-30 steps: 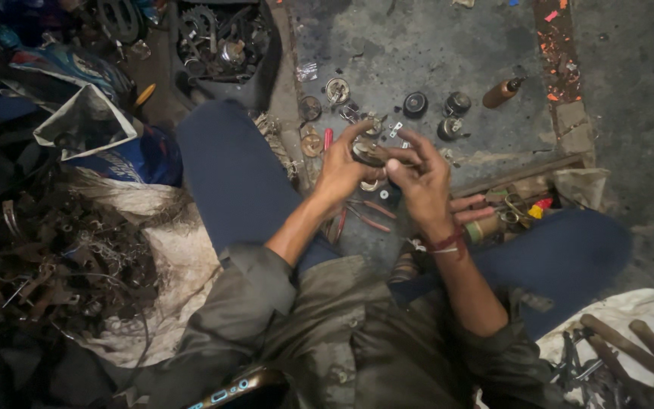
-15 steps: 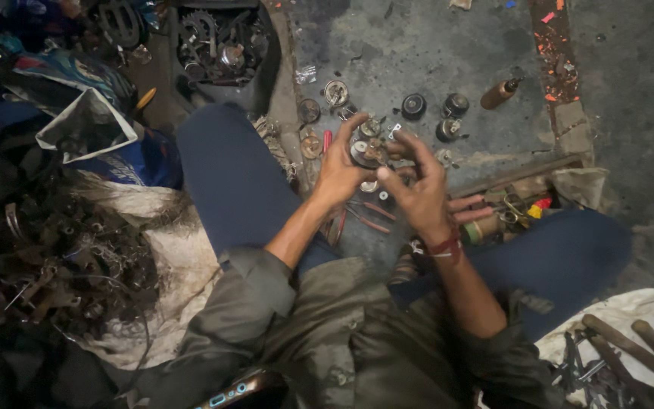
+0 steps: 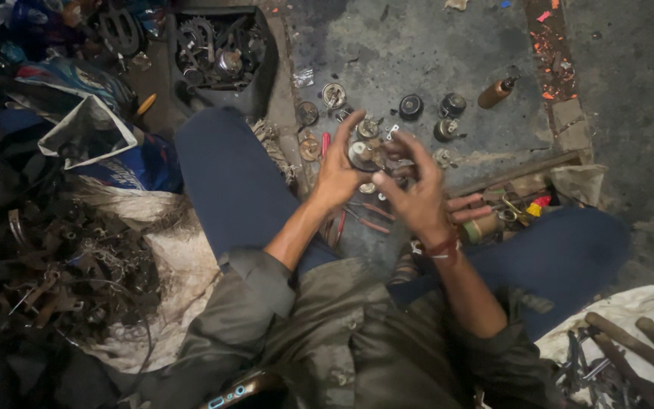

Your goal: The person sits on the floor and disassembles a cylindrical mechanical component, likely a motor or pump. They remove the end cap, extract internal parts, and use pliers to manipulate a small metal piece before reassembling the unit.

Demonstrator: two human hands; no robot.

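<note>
Greasy metal everywhere here. The person sits on the concrete floor (image 3: 433, 53) with legs spread, and both hands meet between the knees. The left hand (image 3: 340, 173) is closed around a small round metal part (image 3: 362, 155), thumb and fingers wrapped on its rim, holding it up just above the floor. The right hand (image 3: 416, 198) has its fingers curled over the same part from the other side, touching it; can't tell how firmly it grips. Just beyond the hands, a few dark round caps (image 3: 410, 107) sit on the floor, with a brown bottle (image 3: 495, 93) further right. A black bin of gears (image 3: 217, 53) stands past the left knee, a scrap wire heap (image 3: 62, 265) on the left.
</note>
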